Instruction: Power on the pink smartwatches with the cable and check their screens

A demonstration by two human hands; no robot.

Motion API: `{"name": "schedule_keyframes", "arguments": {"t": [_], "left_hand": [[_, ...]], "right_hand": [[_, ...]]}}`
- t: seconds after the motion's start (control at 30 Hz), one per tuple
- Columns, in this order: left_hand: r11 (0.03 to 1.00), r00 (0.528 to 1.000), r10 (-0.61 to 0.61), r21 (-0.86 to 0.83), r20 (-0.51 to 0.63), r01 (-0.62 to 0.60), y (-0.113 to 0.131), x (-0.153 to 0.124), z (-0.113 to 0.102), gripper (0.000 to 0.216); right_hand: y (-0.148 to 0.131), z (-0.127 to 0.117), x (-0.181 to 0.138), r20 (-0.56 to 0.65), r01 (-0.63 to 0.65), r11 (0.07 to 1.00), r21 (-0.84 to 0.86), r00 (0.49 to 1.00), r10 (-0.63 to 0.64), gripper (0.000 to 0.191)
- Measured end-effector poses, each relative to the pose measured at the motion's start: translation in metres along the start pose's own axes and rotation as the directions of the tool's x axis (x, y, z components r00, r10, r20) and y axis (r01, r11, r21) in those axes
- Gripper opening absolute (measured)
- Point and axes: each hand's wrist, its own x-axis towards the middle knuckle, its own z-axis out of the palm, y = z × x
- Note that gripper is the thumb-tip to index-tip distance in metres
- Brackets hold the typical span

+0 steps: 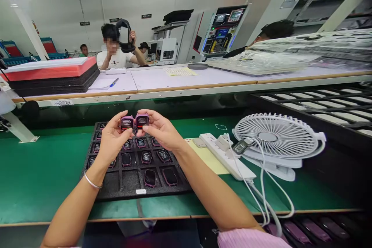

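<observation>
My left hand pinches a small purple watch body with a dark screen, held up above a black foam tray. My right hand grips a second purple watch body right beside the first; the two nearly touch. The tray lies on the green mat and holds several more purple watch bodies in its pockets. A silver bangle circles my left wrist.
A white power strip and a white desk fan with cables lie to the right, beside a yellow sheet. A raised white shelf carries stacked foam and plastic trays. People sit beyond it.
</observation>
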Motion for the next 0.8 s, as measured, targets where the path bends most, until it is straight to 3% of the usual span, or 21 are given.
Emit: {"name": "schedule_keyframes", "arguments": {"t": [0.43, 0.8], "left_hand": [[0.992, 0.994, -0.112, -0.053, -0.006, 0.112, -0.0007, -0.0017, -0.0027, 0.047], [0.992, 0.993, -0.118, -0.043, 0.006, 0.118, -0.0001, -0.0015, -0.0011, 0.048]], "right_hand": [[0.0063, 0.0014, 0.0039, -0.101, -0.038, 0.999, 0.022, 0.994, 0.041, 0.038], [0.0044, 0.005, 0.0057, -0.14, -0.024, 1.0, 0.005, 0.99, 0.024, 0.039]]}}
